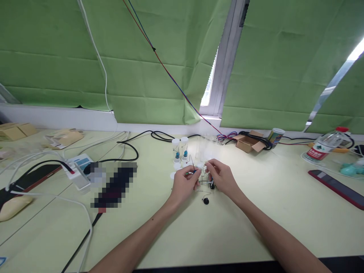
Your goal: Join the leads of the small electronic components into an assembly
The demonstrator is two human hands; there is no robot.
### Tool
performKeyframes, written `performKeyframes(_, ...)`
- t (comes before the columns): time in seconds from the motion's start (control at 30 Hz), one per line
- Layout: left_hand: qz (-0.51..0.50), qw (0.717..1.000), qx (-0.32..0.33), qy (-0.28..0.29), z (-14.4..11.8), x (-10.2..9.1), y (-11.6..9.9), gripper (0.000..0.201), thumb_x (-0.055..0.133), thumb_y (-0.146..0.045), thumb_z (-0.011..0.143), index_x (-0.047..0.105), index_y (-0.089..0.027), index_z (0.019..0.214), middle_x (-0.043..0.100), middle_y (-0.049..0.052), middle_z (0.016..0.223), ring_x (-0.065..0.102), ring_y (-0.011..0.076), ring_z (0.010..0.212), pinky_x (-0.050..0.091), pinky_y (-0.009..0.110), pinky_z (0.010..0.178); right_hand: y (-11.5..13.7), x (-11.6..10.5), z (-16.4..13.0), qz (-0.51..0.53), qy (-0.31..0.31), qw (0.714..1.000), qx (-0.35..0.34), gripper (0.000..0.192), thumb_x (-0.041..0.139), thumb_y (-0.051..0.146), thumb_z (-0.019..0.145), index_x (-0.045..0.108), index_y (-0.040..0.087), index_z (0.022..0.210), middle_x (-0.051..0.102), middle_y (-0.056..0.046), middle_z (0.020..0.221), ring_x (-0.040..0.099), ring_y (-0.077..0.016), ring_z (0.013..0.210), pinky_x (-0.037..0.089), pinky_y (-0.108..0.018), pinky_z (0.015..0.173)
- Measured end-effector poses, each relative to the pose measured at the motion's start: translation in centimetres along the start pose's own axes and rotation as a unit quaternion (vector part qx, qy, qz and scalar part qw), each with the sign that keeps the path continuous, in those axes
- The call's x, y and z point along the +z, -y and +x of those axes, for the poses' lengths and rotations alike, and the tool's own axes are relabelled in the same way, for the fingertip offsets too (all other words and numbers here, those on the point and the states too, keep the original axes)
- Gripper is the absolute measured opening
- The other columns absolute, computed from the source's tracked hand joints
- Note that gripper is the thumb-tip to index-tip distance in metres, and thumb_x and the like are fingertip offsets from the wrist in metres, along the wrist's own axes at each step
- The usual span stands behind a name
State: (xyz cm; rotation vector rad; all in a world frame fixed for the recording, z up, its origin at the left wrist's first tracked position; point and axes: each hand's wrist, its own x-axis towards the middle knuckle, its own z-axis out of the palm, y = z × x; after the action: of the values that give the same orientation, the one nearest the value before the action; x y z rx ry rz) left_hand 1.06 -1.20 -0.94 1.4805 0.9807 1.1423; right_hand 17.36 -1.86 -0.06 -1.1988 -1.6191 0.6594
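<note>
Left hand (184,184) pinching a small blue leaded component (193,171) just in front of the two capped vials (180,148), grip closed on it. Right hand (221,176) pinching shut at a clear part (205,165) just right of it; what exactly, too small to tell. Best keeping both wrists low on the surface (256,212), moving slowly. Black round part (206,200) lying loose nearer than the vials.

One head-worn camera looks forward and down across the table (256,212), close above it.
</note>
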Motion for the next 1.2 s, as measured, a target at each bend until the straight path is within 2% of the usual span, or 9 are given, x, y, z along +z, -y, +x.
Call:
performKeyframes(0.2,0.017,1.0,0.001,0.003,-0.19,0.07,-0.09,0.029,0.06,-0.047,0.084,0.06,-0.019,0.076,0.055,-0.003,0.052,0.047,0.0107,0.044,0.038,0.024,0.05,-0.03,0.03,-0.12,0.009,-0.003,1.0,-0.018,0.026,0.048,0.041,0.096,0.058,0.021,0.084,0.054,0.003,0.062,0.053,-0.0128,0.051,0.042,-0.025,0.053)
performKeyframes(0.73,0.042,0.999,0.008,-0.004,-0.4,0.14,-0.52,0.028,0.057,-0.046,0.084,0.061,-0.019,0.076,0.054,-0.002,0.056,0.049,0.012,0.048,0.038,0.025,0.051,-0.01,0.26,-0.06,0.023,-0.015,1.0,-0.012,0.022,0.052,0.042,0.093,0.057,0.021,0.09,0.048,0.006,0.052,0.046,-0.0115,0.043,0.038,-0.023,0.046)
performKeyframes(1.03,0.015,1.0,0.016,-0.011,-0.2,0.13,-0.28,0.032,0.06,-0.05,0.082,0.062,-0.019,0.074,0.055,-0.002,0.054,0.049,0.0113,0.045,0.038,0.024,0.049,0.41,0.09,-0.17,0.016,-0.012,1.0,-0.006,0.029,0.05,0.049,0.093,0.057,0.021,0.088,0.049,0.005,0.054,0.047,-0.0122,0.043,0.039,-0.024,0.045)
performKeyframes(1.2,-0.015,0.999,-0.002,-0.029,0.15,-0.1,0.0,0.031,0.063,-0.049,0.081,0.062,-0.018,0.076,0.056,-0.003,0.051,0.048,0.0101,0.042,0.038,0.023,0.048,0.25,0.16,-0.18,0.033,0.007,0.999,-0.011,0.026,0.052,0.046,0.092,0.058,0.02,0.091,0.057,0.001,0.066,0.051,-0.0121,0.048,0.041,-0.025,0.046)
